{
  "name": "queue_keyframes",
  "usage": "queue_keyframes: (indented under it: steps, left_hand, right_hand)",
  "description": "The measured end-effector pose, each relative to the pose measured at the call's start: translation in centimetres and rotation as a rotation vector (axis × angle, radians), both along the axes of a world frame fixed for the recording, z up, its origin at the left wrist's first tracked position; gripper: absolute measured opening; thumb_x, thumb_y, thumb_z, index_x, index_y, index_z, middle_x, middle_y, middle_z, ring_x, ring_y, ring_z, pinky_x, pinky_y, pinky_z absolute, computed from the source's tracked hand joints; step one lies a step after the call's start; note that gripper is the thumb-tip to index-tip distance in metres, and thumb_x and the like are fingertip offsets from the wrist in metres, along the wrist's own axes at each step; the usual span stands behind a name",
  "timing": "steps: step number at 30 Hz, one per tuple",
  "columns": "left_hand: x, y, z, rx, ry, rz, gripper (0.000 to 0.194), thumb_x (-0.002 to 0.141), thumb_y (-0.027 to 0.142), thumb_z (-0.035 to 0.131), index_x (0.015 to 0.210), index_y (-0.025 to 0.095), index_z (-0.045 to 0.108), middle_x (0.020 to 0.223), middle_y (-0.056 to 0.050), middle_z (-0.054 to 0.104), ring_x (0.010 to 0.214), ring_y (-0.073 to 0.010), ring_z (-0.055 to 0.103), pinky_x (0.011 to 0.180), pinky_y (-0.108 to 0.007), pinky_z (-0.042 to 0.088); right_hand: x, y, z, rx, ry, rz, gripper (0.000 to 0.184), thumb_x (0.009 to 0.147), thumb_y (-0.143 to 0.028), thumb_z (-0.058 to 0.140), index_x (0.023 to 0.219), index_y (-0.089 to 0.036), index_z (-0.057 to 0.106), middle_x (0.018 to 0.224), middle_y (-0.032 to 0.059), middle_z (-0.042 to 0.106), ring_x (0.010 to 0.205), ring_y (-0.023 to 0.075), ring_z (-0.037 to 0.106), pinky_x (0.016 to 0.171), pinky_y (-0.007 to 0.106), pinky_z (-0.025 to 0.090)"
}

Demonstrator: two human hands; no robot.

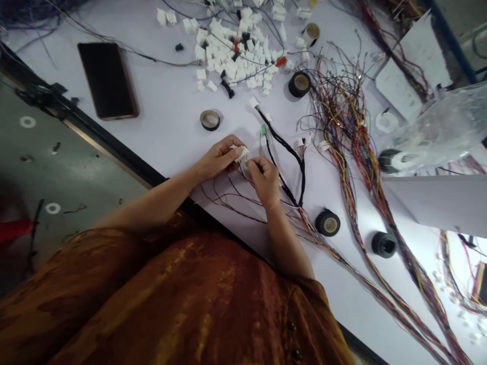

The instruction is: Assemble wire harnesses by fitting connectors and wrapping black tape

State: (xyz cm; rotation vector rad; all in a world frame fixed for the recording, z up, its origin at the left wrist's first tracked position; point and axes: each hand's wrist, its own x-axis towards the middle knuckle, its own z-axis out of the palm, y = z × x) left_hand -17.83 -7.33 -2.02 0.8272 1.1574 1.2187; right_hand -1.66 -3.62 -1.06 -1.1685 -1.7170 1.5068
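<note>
a phone (107,81) is lying well off to the left of the fingers (233,148), a roll of tape (210,120) is sitting just beyond them, a heap of white plastic connectors (232,56) is spreading farther ahead, and a clear plastic bag (437,126) is hanging well off to their right.

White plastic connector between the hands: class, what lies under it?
Thin coloured wires fan from the white connector across the white tabletop. The left hand and right hand cover its underside, so what lies directly beneath cannot be seen.

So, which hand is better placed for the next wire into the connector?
Probably the right hand: its fingers are at the wires by the connector, while the left hand steadies the connector.
</note>
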Motion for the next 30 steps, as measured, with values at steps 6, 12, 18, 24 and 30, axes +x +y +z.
queue_keyframes:
  steps: [6, 12, 18, 24, 30]
  left_hand:
    - [0.1, -0.2, 0.1, 0.031, 0.066, -0.035, 0.031, 0.085, 0.045, 0.07, 0.094, 0.02, 0.054, 0.059, 0.004, 0.055, 0.044, -0.0065, 0.046, 0.042, -0.018, 0.035]
    - [0.5, -0.4, -0.2, 0.059, 0.073, -0.103, 0.027, 0.086, 0.043, 0.069, 0.091, 0.02, 0.056, 0.061, 0.004, 0.055, 0.045, -0.0063, 0.045, 0.043, -0.018, 0.035]
    - [0.6, -0.2, 0.1, -0.009, 0.044, 0.006, 0.026, 0.087, 0.042, 0.068, 0.091, 0.019, 0.056, 0.058, 0.005, 0.051, 0.045, -0.0065, 0.046, 0.043, -0.018, 0.035]
    - [0.8, -0.4, 0.1, 0.03, 0.072, -0.069, 0.024, 0.085, 0.039, 0.07, 0.09, 0.02, 0.056, 0.054, 0.006, 0.05, 0.043, -0.0069, 0.044, 0.042, -0.019, 0.031]
    - [0.9, -0.7, -0.3, 0.004, 0.029, 0.003, 0.022, 0.087, 0.037, 0.068, 0.092, 0.019, 0.058, 0.062, 0.003, 0.054, 0.048, -0.0072, 0.049, 0.047, -0.02, 0.037]
  right_hand:
    - [0.3, -0.3, -0.3, -0.086, 0.006, -0.002, 0.022, 0.088, -0.034, 0.056, 0.071, -0.019, 0.055, 0.058, -0.0054, 0.043, 0.054, 0.0081, 0.038, 0.053, 0.024, 0.033]
    - [0.2, -1.1, -1.1, 0.313, -0.059, -0.036, 0.02, 0.092, -0.029, 0.053, 0.074, -0.019, 0.054, 0.069, -0.0019, 0.053, 0.067, 0.0113, 0.048, 0.068, 0.027, 0.039]
    - [0.5, -1.1, -1.4, 0.334, -0.029, -0.03, 0.019, 0.093, -0.029, 0.053, 0.076, -0.02, 0.053, 0.071, -0.002, 0.053, 0.068, 0.0115, 0.049, 0.069, 0.027, 0.041]
    - [0.5, -1.0, -1.5, 0.252, -0.014, -0.047, 0.02, 0.093, -0.032, 0.051, 0.077, -0.021, 0.052, 0.072, -0.0018, 0.052, 0.067, 0.0112, 0.047, 0.067, 0.027, 0.041]
    - [0.4, -1.1, -1.5, 0.177, 0.027, -0.024, 0.019, 0.092, -0.032, 0.053, 0.076, -0.021, 0.052, 0.068, -0.0032, 0.049, 0.063, 0.0099, 0.043, 0.063, 0.026, 0.039]
